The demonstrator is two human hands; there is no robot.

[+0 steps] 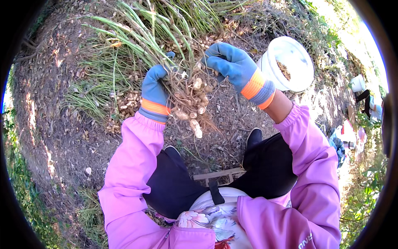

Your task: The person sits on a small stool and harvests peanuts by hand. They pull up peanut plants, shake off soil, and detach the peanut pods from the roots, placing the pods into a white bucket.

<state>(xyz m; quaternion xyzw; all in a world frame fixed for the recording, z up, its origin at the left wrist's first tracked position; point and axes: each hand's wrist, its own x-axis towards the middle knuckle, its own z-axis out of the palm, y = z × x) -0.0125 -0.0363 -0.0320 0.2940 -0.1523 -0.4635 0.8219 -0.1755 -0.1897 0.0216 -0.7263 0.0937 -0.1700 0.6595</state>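
Observation:
My left hand [155,85], in a blue work glove with an orange and grey cuff, is closed around the stems of an uprooted bunch of peanut plants [183,90]. Pale pods and thin roots hang below the grip, and green stems rise to the upper left. On the bunch's right side, my right hand [228,65], gloved alike, has its fingers bent at the roots, with a pod at the fingertips. A white plastic bucket [262,63] stands just right of my right hand, tilted in view, with some peanut pods [283,70] inside.
Pulled peanut plants [99,71] with pods lie in a heap at the upper left. A slatted wooden piece [217,174] is between my legs. At the far right are a second white bucket [358,83], part of another person [367,101] and some bags [337,143].

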